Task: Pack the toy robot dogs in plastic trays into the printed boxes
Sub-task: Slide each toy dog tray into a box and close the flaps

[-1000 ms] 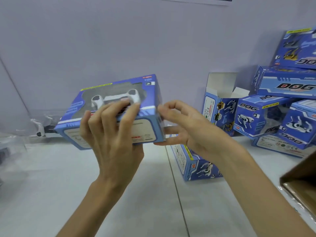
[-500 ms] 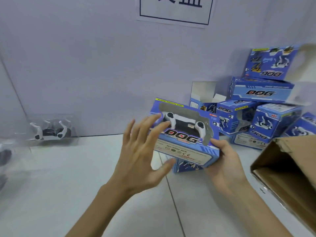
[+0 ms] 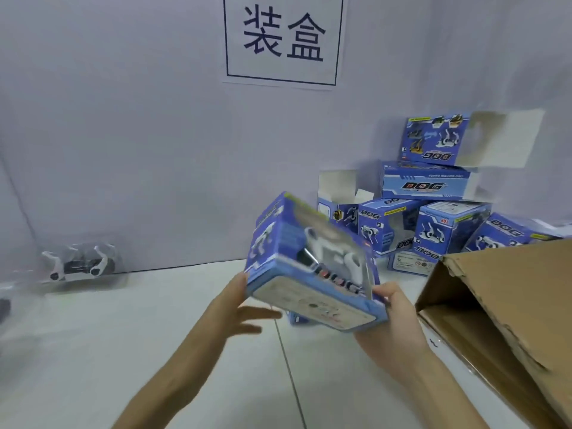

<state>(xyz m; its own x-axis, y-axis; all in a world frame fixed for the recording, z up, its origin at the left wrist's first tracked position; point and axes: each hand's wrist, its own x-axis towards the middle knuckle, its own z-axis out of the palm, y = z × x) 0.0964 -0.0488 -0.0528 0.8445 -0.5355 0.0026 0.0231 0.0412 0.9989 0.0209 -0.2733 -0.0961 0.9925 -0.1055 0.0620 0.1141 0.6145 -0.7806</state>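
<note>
Tilted now and carried further toward 3 o'clock, the packed box (image 3: 309,267) rides in the right hand (image 3: 393,317), whose thumb hooks over the near right corner with the fingers under the base. The left hand (image 3: 238,308) has dropped to the box's near left corner, fingers spread and straight, holding nothing (whether it grazes the corner is lost in blur). The toy dog (image 3: 325,252) shows white through the window, so this box looks filled, and the step in hand is likely setting it into the brown carton (image 3: 510,305) at 4 o'clock. Doing that well means levelling the box first and steadying it with the left hand before passing it under the carton's overhanging side. The pile of boxes (image 3: 433,224) crowds 1 o'clock. Open table (image 3: 123,351) lies toward 8 o'clock, and another dog in its tray (image 3: 77,264) waits at 9 o'clock.
</note>
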